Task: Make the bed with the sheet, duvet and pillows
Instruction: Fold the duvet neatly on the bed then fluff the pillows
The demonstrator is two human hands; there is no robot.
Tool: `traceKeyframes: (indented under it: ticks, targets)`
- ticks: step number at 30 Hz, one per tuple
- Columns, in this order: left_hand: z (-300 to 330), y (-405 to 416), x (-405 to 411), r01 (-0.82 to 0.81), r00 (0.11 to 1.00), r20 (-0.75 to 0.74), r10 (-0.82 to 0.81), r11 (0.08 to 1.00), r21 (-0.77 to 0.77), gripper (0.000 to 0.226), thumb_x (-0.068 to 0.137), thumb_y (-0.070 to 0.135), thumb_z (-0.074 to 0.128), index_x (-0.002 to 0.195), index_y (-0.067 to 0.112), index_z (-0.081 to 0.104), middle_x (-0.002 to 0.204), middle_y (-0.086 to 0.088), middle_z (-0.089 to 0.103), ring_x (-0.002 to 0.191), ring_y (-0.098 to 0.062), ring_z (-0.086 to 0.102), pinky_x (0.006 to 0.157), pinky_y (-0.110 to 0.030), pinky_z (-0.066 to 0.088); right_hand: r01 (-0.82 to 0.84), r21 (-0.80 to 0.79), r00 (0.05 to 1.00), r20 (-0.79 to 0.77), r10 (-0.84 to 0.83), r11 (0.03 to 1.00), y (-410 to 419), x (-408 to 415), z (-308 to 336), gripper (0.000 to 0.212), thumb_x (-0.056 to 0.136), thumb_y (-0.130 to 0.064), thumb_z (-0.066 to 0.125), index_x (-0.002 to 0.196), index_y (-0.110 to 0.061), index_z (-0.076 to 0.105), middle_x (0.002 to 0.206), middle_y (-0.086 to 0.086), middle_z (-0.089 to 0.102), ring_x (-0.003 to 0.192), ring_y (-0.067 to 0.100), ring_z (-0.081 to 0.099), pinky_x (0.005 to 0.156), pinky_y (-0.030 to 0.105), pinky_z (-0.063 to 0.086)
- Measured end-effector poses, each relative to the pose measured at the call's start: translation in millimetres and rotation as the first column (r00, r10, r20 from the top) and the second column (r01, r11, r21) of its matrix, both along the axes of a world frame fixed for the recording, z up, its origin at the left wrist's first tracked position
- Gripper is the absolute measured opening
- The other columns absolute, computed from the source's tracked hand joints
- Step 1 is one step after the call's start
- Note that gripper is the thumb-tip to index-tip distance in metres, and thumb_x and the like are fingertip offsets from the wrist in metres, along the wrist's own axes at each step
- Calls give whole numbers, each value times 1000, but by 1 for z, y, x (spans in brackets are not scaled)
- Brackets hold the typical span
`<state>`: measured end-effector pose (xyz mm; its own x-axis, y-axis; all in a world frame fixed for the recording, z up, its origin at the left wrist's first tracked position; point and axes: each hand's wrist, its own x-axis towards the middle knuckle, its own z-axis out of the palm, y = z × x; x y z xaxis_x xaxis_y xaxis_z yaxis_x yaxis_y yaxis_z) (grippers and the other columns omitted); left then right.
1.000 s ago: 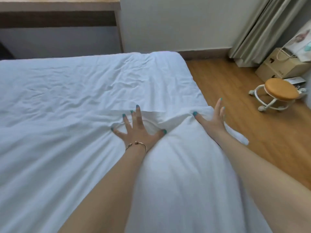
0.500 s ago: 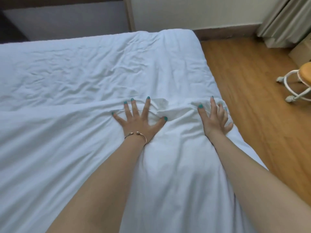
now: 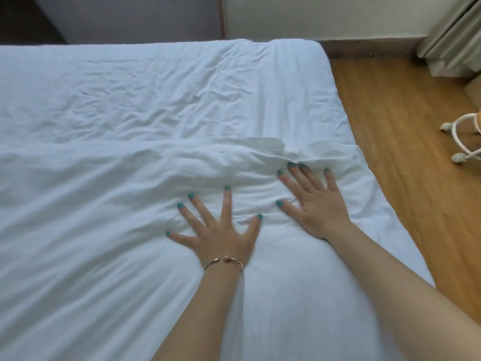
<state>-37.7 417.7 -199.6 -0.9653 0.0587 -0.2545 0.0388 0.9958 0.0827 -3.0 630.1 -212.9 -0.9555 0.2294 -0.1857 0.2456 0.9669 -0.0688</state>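
A white duvet (image 3: 91, 217) covers the near part of the bed, its top edge running across the middle of the view. Beyond it lies the wrinkled white sheet (image 3: 156, 95) on the mattress. My left hand (image 3: 221, 230), with a gold bangle at the wrist, presses flat on the duvet with fingers spread wide. My right hand (image 3: 315, 201) lies flat next to it, fingers straight, fingertips at the bunched duvet edge near the bed's right side. No pillows are in view.
Wooden floor (image 3: 406, 165) runs along the bed's right side. A white-framed stool on castors (image 3: 466, 142) stands at the right edge. A curtain (image 3: 453, 35) hangs in the far right corner, and a wall with a dark headboard panel (image 3: 130, 19) is behind the bed.
My right hand moved inward from the bed's right edge and flattened on the duvet beside my left hand. My left hand drew back slightly toward me. The view tilted down.
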Motion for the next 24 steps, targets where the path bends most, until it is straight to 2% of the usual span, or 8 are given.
traceKeyframes:
  ticks: [3,5,10,12,16,18,21,24]
  targets:
    - [-11,-2,-2,4,998,-67,-3,1000,21,86,70,91,9,144,54,-15,158,-18,-19,141,-42,-25,98,-78,-8,261,55,958,-133,-252,964,-5,-2,-6,62,92,-72,12,147,-53,-10,160,-14,-18,148,16,-16,111,59,-16]
    - [-15,-2,-2,2,995,-102,1,999,33,87,71,90,10,146,52,-12,157,-19,-19,142,-42,-24,98,-79,-6,367,14,925,-112,-363,930,-5,-1,-8,60,94,-69,10,145,-54,-17,159,-12,-23,148,20,-19,110,66,-8]
    - [-11,-2,-10,22,1000,0,-22,999,39,85,73,89,8,141,51,-26,152,-18,-34,139,-39,-33,99,-77,-11,356,-16,933,52,-355,934,-1,-17,-18,55,94,-65,0,140,-54,-28,155,-12,-35,144,21,-29,109,70,-5]
    - [1,-11,1,143,987,61,-146,989,47,77,79,83,7,142,51,-24,153,-15,-33,139,-36,-33,102,-74,-11,374,7,925,75,-373,928,-2,-21,-18,53,95,-62,-3,139,-53,-30,154,-10,-36,144,23,-30,108,71,-7]
    - [31,-53,78,357,914,188,-361,933,53,76,80,82,4,143,50,-22,155,-13,-29,142,-30,-30,106,-66,-17,409,89,896,149,-418,908,-18,-22,9,53,99,-53,0,146,-47,-23,158,-6,-29,146,28,-23,109,70,-9]
    - [38,-75,131,377,913,138,-385,923,80,84,75,87,12,148,50,-8,158,-19,-15,146,-31,-18,108,-67,-11,439,28,881,182,-436,898,-38,-4,31,55,101,-49,7,152,-40,-12,161,-6,-20,148,29,-15,113,64,-5]
    - [43,-103,201,358,930,48,-365,926,121,83,75,83,32,148,42,29,157,-21,19,146,-36,15,108,-71,8,223,-226,974,94,-207,948,-96,73,58,59,98,-54,19,154,-35,16,163,-6,5,149,24,6,118,53,5]
    - [43,-129,242,364,927,40,-374,919,155,81,72,79,43,143,40,39,156,-18,25,144,-36,25,106,-73,10,-44,-170,992,106,63,985,-144,194,54,60,94,-60,23,151,-43,20,162,-8,15,148,23,18,117,50,12]
